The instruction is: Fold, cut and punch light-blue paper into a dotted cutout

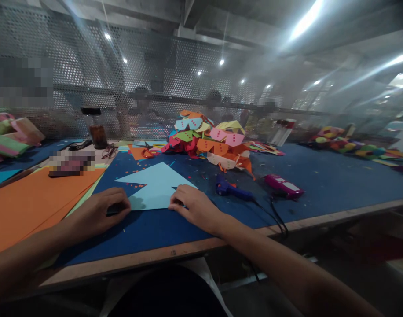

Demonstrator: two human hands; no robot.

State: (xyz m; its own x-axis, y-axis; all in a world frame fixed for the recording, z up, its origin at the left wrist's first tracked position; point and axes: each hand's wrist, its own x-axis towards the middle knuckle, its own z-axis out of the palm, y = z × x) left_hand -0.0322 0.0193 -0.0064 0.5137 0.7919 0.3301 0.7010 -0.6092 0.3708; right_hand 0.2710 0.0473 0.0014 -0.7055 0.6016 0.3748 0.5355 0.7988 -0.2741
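Note:
A light blue sheet of paper (155, 187), cut in a pointed, tree-like shape, lies flat on the blue-covered table in front of me. My left hand (114, 202) is curled with thumb and fingertips together at the paper's lower left corner. At the lower right edge, my right hand (193, 204) is closed in a pinch and covers that corner. Beyond the paper's left point, small red and orange scraps (138, 185) are scattered. A blue glue gun (232, 190) rests just right of my right hand, its cord running over the table's front edge.
Large orange sheets (33, 202) lie at left. Behind the paper rises a heap of colourful folded paper pieces (217, 141), with orange-handled scissors (148, 153) beside it. A magenta device (283, 186) sits at right. Further back stand a dark-lidded jar (98, 134) and a mesh partition (148, 83).

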